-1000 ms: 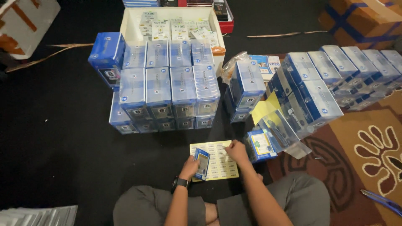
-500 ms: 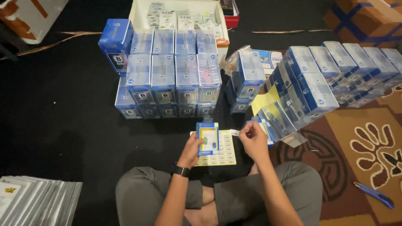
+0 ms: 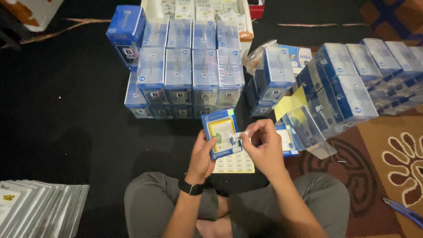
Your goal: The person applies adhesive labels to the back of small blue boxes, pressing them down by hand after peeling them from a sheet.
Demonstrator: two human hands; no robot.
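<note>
My left hand [image 3: 202, 155] holds a small blue card package [image 3: 221, 132] with a yellow-framed window upright in front of me. My right hand [image 3: 262, 147] pinches a small white sticker [image 3: 235, 137] and presses it against the package's right side. Below the hands a pale yellow sticker sheet [image 3: 234, 164] lies on the dark floor, partly hidden by my hands. A black watch sits on my left wrist.
Stacked clear-and-blue boxes [image 3: 190, 72] stand ahead, more rows [image 3: 352, 83] lean at the right. An open white carton [image 3: 202, 9] sits behind. Flat plastic sleeves [image 3: 37, 209] pile at lower left. A blue pen [image 3: 403, 209] lies on the patterned rug at right.
The blue package was lifted off the sticker sheet and held higher. My right hand peeled a sticker from the sheet and brought it onto the package.
</note>
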